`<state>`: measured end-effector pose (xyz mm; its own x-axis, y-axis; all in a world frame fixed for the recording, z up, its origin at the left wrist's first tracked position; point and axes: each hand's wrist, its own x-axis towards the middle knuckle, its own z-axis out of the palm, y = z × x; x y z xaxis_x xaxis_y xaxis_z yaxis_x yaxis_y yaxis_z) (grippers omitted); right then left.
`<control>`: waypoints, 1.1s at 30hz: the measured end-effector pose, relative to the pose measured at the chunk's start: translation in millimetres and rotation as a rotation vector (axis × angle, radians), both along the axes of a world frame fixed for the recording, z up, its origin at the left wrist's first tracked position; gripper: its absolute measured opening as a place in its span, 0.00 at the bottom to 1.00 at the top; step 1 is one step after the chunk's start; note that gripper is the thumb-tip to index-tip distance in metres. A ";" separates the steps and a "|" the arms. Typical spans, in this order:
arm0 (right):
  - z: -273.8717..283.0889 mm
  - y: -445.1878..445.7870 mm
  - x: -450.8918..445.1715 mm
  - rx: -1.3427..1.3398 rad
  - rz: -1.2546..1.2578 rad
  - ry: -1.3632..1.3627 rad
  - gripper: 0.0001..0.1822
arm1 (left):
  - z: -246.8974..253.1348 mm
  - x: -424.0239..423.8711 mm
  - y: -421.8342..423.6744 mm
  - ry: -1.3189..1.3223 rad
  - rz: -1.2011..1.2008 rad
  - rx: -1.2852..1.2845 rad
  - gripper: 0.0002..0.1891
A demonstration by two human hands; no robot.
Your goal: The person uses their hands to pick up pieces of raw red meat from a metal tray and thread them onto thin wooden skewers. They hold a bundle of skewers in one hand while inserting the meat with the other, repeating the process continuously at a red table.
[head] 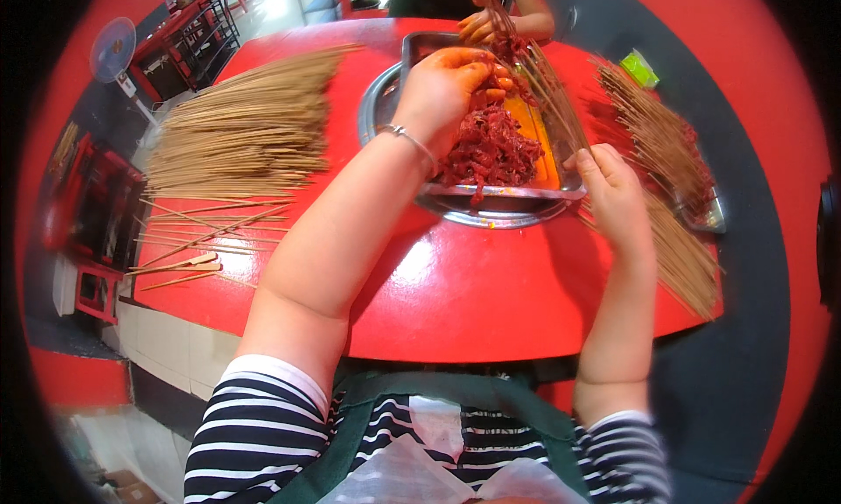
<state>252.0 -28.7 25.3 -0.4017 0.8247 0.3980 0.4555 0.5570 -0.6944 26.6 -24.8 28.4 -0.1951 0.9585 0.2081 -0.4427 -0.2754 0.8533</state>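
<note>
My left hand (pixel 460 86), its fingers stained orange, is curled over a metal tray (pixel 512 192) at the meat-laden ends of some skewers; its exact grip is hidden. Near the tray's right corner, my right hand (pixel 611 182) holds the lower ends of a bundle of wooden skewers (pixel 558 100), which slants up and left across the tray. Red strips of marinated raw meat (pixel 496 149) are heaped inside beside orange liquid. Beneath the tray sits a round metal basin (pixel 506 220).
Bare wooden skewers (pixel 250 123) lie piled on the left of the red table (pixel 460 280). Meat-loaded skewers (pixel 657 136) rest at the right, near a green packet (pixel 638 69). Across the table, another person's hands (pixel 478 28) are at the tray's far side. A fan (pixel 113 49) stands beyond the table.
</note>
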 end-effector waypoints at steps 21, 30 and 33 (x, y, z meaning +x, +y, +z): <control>3.9 -4.1 -8.5 0.119 -0.201 0.098 0.07 | -18.3 17.8 4.5 0.407 0.103 0.038 0.10; 3.4 -5.2 -6.0 0.065 -0.131 -0.069 0.09 | -16.7 12.8 3.2 0.441 0.387 0.090 0.03; -0.2 -4.4 -9.0 0.095 -0.165 -0.026 0.09 | -18.7 20.5 3.4 0.469 0.330 0.167 0.04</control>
<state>243.1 -33.1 25.1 -0.2752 0.8398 0.4680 0.5635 0.5353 -0.6292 47.0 -21.5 9.7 -0.3275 0.8099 0.4865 0.1025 -0.4814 0.8705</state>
